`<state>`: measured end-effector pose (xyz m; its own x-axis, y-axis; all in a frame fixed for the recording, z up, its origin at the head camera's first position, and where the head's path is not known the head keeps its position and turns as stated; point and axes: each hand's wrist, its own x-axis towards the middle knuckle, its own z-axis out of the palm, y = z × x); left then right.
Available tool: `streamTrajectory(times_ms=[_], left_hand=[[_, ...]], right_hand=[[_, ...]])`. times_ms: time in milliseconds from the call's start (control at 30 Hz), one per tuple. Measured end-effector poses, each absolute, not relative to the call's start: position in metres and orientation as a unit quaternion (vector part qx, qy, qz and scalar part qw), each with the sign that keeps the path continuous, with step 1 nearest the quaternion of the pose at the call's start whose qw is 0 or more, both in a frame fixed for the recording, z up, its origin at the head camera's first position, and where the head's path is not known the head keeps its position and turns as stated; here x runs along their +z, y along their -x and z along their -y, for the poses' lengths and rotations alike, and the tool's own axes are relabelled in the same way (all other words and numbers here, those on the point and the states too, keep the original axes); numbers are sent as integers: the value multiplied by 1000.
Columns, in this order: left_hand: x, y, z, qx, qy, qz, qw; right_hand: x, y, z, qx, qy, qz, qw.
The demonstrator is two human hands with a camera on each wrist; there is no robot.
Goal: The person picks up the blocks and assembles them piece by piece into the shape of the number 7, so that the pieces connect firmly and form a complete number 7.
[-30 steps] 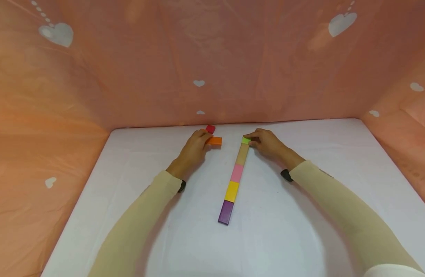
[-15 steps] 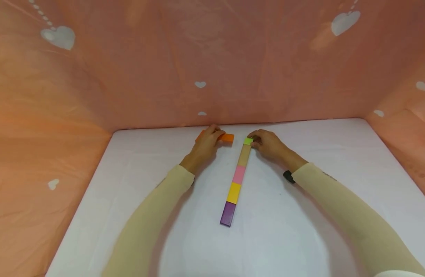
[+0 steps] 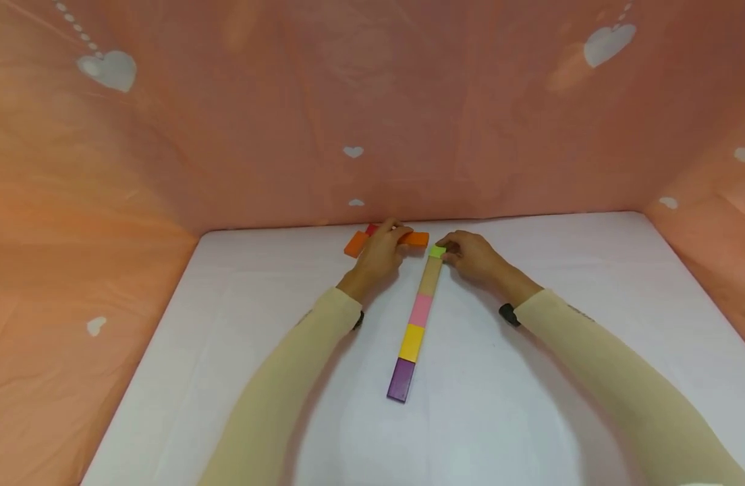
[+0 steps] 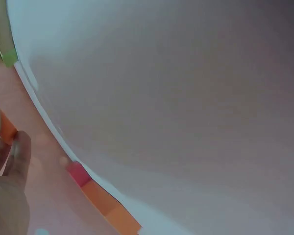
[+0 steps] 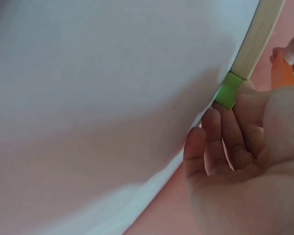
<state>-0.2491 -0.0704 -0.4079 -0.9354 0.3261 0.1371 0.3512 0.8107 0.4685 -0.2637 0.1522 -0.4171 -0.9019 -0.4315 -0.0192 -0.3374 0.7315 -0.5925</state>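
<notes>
My left hand (image 3: 378,255) pinches an orange block (image 3: 416,239) between thumb and fingers, near the far end of a row of blocks. At that far end, my right hand (image 3: 472,256) holds a green block (image 3: 436,251) by thumb and fingertips. From the green block toward me run a bare wood block (image 3: 430,275), a pink block (image 3: 420,310), a yellow block (image 3: 411,343) and a purple block (image 3: 401,380), end to end. Behind and left of my left hand lie another orange block (image 3: 356,244) and a red block (image 3: 370,230), partly covered by the hand in the head view.
A white-covered table (image 3: 257,324) carries the blocks. Beyond its far edge, close to both hands, hangs a peach sheet (image 3: 275,155) with white hearts, which also runs along the left and right sides.
My left hand has moved right with the orange block, toward the green one. The other orange block behind it has come into view. My right hand stays at the green block.
</notes>
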Motion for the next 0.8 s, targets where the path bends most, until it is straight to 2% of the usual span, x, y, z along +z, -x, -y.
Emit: streamTrajectory(times_ms=[800], left_hand=[[-420, 255, 63, -216, 155, 964, -9]], right_hand=[[-421, 258, -150, -316, 187, -926, 92]])
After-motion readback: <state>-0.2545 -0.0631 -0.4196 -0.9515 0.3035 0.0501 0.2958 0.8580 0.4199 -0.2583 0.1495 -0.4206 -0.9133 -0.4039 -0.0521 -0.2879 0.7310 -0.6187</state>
